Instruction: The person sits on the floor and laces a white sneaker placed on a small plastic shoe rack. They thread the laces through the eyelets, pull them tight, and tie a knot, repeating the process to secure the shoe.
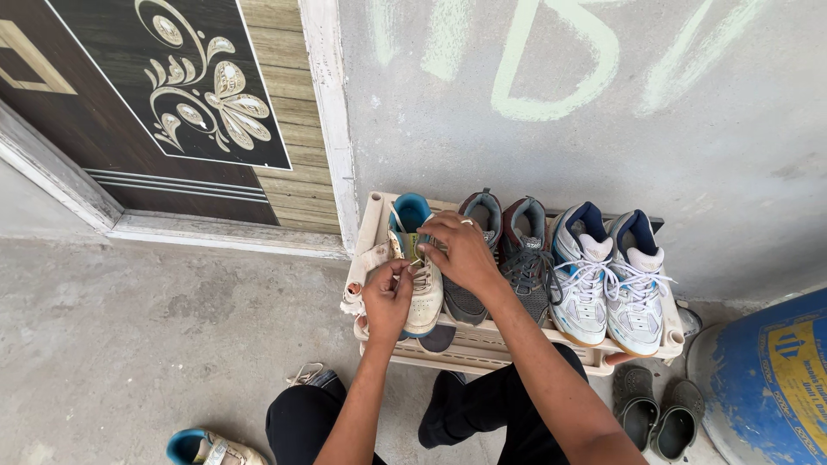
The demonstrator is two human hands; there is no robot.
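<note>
Sneaker [421, 288], toe toward the person, heel to the wall; lace [412, 263] was pinched by left hand [387, 297], tongue gripped by right hand [463, 250].

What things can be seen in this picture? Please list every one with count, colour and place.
shoe rack: one, cream, against grey wall
cream shoe: one, teal lining, rack's left end, under both hands
grey shoes: two, rack's middle
white shoes: two, navy lining, rack's right end
clogs: two, dark green, floor below rack
loose shoe: one, cream and teal, floor, bottom left
barrel: one, blue, bottom right
door: one, dark brown, upper left
left hand: fingers pinching the lace
right hand: on the shoe's tongue
</note>
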